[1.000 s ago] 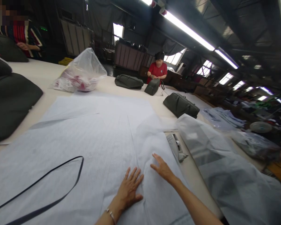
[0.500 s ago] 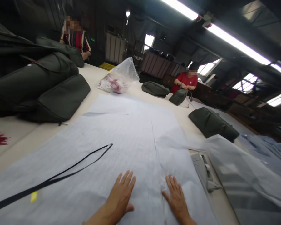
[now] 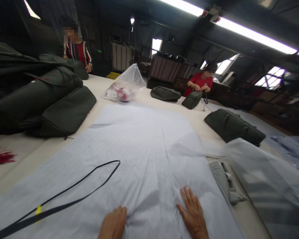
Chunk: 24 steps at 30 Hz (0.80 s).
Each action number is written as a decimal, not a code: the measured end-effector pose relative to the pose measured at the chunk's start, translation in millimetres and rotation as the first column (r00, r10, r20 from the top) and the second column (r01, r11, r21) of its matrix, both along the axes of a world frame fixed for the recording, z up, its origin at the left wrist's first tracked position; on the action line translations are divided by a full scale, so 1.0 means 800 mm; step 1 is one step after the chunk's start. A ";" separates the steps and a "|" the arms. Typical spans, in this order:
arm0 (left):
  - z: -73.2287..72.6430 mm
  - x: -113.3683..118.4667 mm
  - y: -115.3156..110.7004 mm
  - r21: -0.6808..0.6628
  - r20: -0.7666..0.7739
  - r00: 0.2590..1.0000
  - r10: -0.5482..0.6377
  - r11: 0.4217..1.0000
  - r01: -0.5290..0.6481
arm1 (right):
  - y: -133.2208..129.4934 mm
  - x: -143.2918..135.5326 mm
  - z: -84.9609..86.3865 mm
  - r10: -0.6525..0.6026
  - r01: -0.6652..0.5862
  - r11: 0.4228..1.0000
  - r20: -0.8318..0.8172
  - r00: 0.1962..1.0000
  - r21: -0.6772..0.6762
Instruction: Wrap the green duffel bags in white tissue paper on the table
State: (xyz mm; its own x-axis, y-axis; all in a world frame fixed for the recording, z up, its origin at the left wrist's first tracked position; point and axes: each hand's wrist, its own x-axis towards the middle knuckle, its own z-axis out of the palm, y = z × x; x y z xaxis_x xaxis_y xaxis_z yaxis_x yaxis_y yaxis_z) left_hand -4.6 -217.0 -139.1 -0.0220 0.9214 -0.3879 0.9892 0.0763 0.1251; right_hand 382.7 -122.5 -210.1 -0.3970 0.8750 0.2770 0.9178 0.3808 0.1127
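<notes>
A large white sheet of thin, cloth-like material (image 3: 129,139) lies spread over the table in front of me. My left hand (image 3: 114,221) is closed at the near part of the sheet, its fingers curled down, and creases run from it up and to the right. Flat on the sheet to the right rests my right hand (image 3: 192,212), open with the fingers stretched out. A black strap (image 3: 72,203) forms a long loop on the sheet left of my hands. A small yellow piece (image 3: 38,213) shows at the strap.
Dark green bags (image 3: 67,113) are piled at the left; another bag (image 3: 234,126) lies at the right. Beyond the sheet stands a clear plastic bag (image 3: 127,86). Red strands (image 3: 2,156) lie at left, a grey device (image 3: 224,182) at right. Two people work across the table.
My left hand has closed and drawn back toward me, pulling creases into the sheet. My right hand stays flat, slightly further right in view. The strap's loop has widened.
</notes>
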 end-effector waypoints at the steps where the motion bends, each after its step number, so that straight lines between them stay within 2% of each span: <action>1: 0.005 0.000 0.003 -0.020 0.003 1.000 -0.011 1.000 0.011 | -0.001 -0.002 0.004 0.001 -0.001 1.000 -0.001 1.000 -0.005; 6: 0.019 -0.005 0.016 -0.127 0.043 0.996 -0.080 0.988 0.085 | -0.001 -0.007 0.010 -0.025 0.025 0.999 0.001 1.000 -0.023; 9: 0.032 -0.009 0.026 -0.129 0.089 0.991 -0.096 0.986 0.107 | -0.002 -0.009 0.013 -0.036 0.036 0.999 0.000 0.999 -0.038; 12: 0.051 -0.003 0.041 0.017 0.075 0.996 -0.056 0.998 0.055 | -0.004 -0.010 0.017 -0.042 0.041 0.998 -0.005 0.999 -0.051; 15: 0.064 0.014 0.058 0.162 0.024 0.999 -0.034 0.986 0.030 | -0.005 -0.012 0.022 -0.049 0.049 0.997 -0.006 0.999 -0.065; 19: 0.061 0.031 0.076 0.082 0.055 0.998 0.006 0.997 -0.011 | -0.006 -0.013 0.026 -0.060 0.058 0.992 -0.010 0.998 -0.112; 24: 0.043 0.011 0.085 -0.084 0.159 0.985 0.065 0.995 -0.052 | -0.008 -0.015 0.029 -0.071 0.069 0.988 -0.013 0.997 -0.141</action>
